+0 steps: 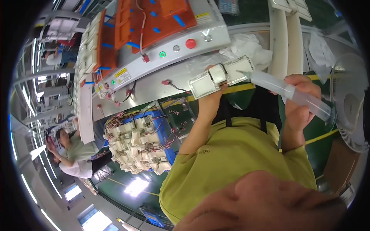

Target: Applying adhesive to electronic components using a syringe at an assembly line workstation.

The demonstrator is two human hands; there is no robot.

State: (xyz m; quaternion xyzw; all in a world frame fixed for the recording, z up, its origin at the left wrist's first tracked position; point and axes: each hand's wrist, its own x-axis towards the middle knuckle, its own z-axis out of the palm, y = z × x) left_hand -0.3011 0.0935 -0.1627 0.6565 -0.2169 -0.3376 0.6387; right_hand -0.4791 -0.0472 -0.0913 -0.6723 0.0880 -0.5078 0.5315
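My left hand (216, 94) is closed around the middle of a white two-panel plastic housing (203, 85), gripping it from below and behind. Its flat panels have toothed edges, and a raised block joins them. In my right hand (303, 94) is a large translucent syringe-like dispensing tube (274, 84), with fingers wrapped round its barrel. The tube lies nearly level, its narrow tip pointing left over the housing's right panel. Whether the tip touches the panel I cannot tell.
A grey machine with an orange fixture (169, 19) and a red button (190, 43) stands on the bench ahead. A blue crate (165, 133) of wired white parts is at left. Crumpled white plastic (246, 50) lies behind the housing. A fan (348, 102) stands right; another person (73, 150) is far left.
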